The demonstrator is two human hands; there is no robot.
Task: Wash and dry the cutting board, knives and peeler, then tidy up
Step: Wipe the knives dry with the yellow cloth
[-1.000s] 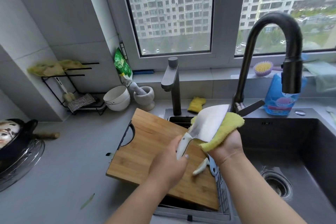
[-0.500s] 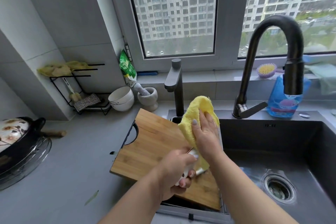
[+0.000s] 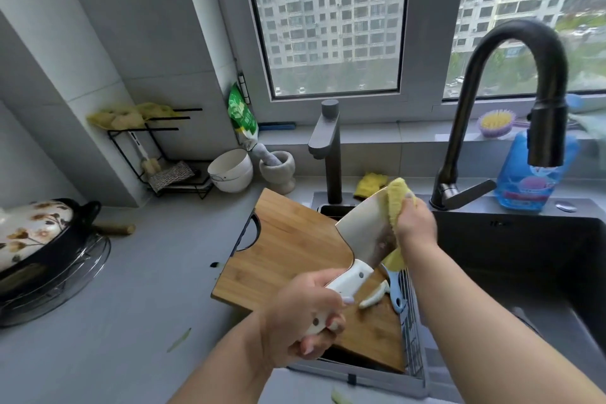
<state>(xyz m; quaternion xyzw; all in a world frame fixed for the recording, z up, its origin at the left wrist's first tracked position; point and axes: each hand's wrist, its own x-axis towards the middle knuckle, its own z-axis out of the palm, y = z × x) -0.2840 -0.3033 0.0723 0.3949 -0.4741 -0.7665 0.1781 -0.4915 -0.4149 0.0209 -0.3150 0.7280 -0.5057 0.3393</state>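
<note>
Sink [image 3: 524, 259]: dark, matte basin under a black gooseneck faucet [image 3: 511, 52].
Cutting board [image 3: 295, 246]: rectangular bamboo, black handle cutout, lying tilted across the sink's left rim and the grey counter.
Bottle [image 3: 534, 174]: blue plastic behind the faucet; label writing too blurred to read.
Cleaver [image 3: 364, 229]: broad steel blade, white riveted handle, raised above the board.
Left hand [image 3: 305, 315]: fist wrapped tight round the cleaver's handle.
Right hand [image 3: 414, 223]: clutching a ribbed yellow cloth [image 3: 395, 207] pressed against the blade's far edge.
Peeler [image 3: 395, 289]: blue, on the board's right end beside a white-handled knife [image 3: 373, 297].
</note>
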